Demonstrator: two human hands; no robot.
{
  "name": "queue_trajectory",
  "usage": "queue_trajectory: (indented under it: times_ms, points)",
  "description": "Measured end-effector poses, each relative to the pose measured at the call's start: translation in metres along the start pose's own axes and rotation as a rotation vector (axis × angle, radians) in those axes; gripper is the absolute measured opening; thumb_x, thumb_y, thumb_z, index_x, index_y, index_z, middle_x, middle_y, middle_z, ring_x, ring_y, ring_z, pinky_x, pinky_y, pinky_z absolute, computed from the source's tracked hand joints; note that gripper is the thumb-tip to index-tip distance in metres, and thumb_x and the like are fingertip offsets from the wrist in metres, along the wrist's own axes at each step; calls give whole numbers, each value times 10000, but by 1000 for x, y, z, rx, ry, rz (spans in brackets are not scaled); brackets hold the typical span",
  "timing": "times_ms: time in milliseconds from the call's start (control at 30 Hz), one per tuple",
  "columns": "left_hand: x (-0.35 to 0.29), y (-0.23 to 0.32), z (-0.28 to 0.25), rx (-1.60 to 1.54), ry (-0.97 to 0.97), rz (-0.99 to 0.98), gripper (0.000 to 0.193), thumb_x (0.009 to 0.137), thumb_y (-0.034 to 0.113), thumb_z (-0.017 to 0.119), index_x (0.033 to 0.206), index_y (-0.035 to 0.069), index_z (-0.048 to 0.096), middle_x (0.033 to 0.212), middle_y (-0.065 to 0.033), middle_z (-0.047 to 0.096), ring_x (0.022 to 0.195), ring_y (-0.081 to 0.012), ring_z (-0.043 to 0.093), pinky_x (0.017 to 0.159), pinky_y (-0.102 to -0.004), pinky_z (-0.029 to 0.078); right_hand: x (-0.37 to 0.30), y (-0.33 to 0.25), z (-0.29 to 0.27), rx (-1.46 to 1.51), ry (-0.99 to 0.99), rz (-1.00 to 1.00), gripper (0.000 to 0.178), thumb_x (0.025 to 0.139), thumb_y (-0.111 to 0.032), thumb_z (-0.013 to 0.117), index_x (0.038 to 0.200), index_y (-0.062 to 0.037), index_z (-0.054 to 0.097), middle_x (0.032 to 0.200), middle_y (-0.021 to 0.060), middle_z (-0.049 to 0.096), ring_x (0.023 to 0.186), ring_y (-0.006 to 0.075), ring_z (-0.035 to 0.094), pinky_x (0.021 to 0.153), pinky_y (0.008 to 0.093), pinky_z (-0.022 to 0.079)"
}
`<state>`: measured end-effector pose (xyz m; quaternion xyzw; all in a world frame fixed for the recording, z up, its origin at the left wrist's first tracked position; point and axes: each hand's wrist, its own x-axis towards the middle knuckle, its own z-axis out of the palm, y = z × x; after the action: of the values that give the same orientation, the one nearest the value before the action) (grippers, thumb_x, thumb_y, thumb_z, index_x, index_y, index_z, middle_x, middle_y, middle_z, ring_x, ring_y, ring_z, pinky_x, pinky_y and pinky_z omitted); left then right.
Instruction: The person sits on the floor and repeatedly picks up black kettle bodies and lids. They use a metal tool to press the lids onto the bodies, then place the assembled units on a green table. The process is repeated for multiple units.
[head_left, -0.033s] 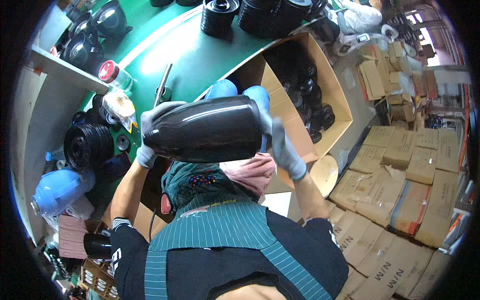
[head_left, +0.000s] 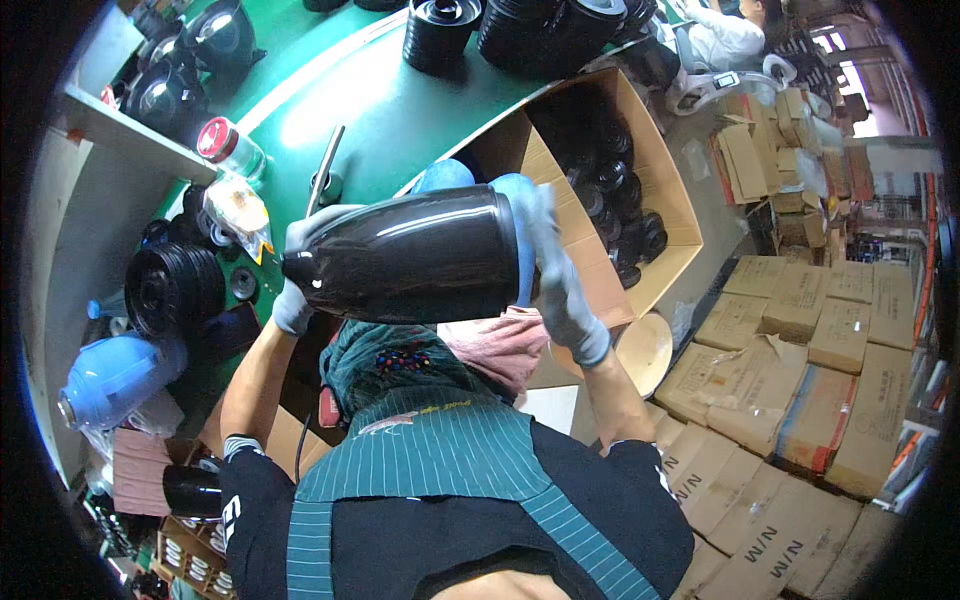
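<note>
A glossy black tapered casing [head_left: 415, 255], shaped like the body of a vacuum flask, lies crosswise above my lap. My grey-gloved left hand [head_left: 293, 308] is wrapped round its narrower left end, where a short dark nub sticks out. At the wider right end my gloved right hand [head_left: 566, 300] is open, its fingers stretched and pointing away from me. Whether its palm touches the rim is hard to make out. Beneath the casing are a dark green cloth [head_left: 400, 355] and a pink cloth [head_left: 505, 345].
Beyond my hands stands a green table [head_left: 400, 120] with stacked black parts [head_left: 440, 35], a red-lidded jar [head_left: 228, 145] and an upright metal rod [head_left: 325, 170]. An open carton [head_left: 660, 225] holds black pieces. A blue flask [head_left: 120, 375] lies left; cartons [head_left: 770, 410] fill the right.
My right hand has shifted slightly left, closer to the wide end, and its fingers now point further up. The casing and my left hand have hardly moved.
</note>
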<state>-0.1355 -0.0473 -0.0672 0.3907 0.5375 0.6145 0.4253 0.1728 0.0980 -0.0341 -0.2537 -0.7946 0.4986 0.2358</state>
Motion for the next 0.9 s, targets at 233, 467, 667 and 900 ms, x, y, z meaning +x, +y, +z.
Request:
queue_trajectory:
  times_ms: [233,467,667,900]
  points:
    - [-3,9,-5,802,-34,633,367,898,155,715,1239,31,770,1164,-191,790,1024,-332,798,903,-388,629,-2,8,14,219,-39,89,932,1105,-630,435,1720,5,138,1709,236,345,1549,331,391,1305,426,276]
    - [2,-1,6,203,-80,-152,432,885,130,803,1271,-55,744,1193,-106,786,1088,-163,721,999,-322,572,-9,5,13,30,10,-233,663,1203,-393,270,1725,1,158,1767,250,231,1629,353,261,1339,432,171]
    - [-6,2,7,550,-118,494,492,840,252,792,1243,-29,762,1144,-208,799,1053,-302,799,947,-390,614,-10,-16,10,202,28,15,607,1198,-322,298,1704,7,241,1749,226,303,1629,316,287,1329,418,222]
    - [1,-8,21,308,-51,166,426,859,108,777,1259,-38,760,1112,-157,814,1009,-214,783,936,-346,606,-10,-30,4,-69,75,-404,1044,1050,-767,362,1741,-29,99,1786,299,88,1667,439,96,1336,468,84]
